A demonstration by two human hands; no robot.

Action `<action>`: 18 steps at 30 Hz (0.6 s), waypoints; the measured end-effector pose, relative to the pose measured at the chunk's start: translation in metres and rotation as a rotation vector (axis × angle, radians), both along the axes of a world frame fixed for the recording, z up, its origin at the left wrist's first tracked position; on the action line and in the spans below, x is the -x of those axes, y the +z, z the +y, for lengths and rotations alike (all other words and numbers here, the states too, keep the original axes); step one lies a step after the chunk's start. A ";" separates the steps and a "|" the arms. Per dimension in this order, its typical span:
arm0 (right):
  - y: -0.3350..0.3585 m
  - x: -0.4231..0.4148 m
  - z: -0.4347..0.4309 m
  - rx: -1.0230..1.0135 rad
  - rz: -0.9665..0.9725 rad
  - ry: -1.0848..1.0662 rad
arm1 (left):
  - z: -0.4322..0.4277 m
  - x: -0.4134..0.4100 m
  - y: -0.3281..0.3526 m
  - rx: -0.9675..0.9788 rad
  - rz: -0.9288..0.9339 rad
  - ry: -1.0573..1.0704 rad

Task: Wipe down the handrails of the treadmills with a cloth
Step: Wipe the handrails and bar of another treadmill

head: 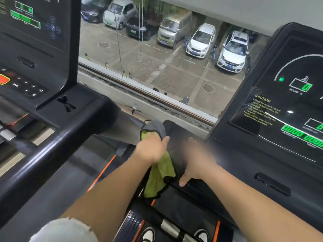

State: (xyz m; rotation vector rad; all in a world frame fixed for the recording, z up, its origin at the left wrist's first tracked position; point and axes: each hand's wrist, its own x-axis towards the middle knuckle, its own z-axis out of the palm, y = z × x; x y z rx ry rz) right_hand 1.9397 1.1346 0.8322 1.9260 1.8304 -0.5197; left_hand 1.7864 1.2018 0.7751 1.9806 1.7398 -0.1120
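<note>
Gym window (157, 67) over a car park at 12 o'clock. Left hand (152, 151) gripped the green-grey cloth (160, 175) against the right treadmill's handrail (194, 186), dead centre, apparently mid-wipe. Right hand (195, 165) rested on the same rail, fingers blurred, grip unclear. Next move likely needs the cloth slid along the rail.

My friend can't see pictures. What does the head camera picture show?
A person's left hand grips a green and gray cloth at a black treadmill handrail, and the blurred right hand rests on that rail. A left console and a right console with green displays flank a window overlooking parked cars.
</note>
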 end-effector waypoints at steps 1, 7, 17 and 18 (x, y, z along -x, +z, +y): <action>0.000 -0.001 -0.001 -0.003 0.003 0.001 | -0.011 0.004 -0.004 -0.035 0.030 -0.009; -0.002 -0.003 0.000 0.007 0.029 -0.006 | -0.111 0.081 -0.016 -0.059 0.101 -0.155; -0.001 0.000 -0.002 -0.019 0.038 0.010 | -0.013 0.046 0.001 0.175 -0.123 0.052; -0.001 0.001 -0.003 -0.015 0.041 0.009 | -0.010 0.041 0.000 0.152 -0.123 0.048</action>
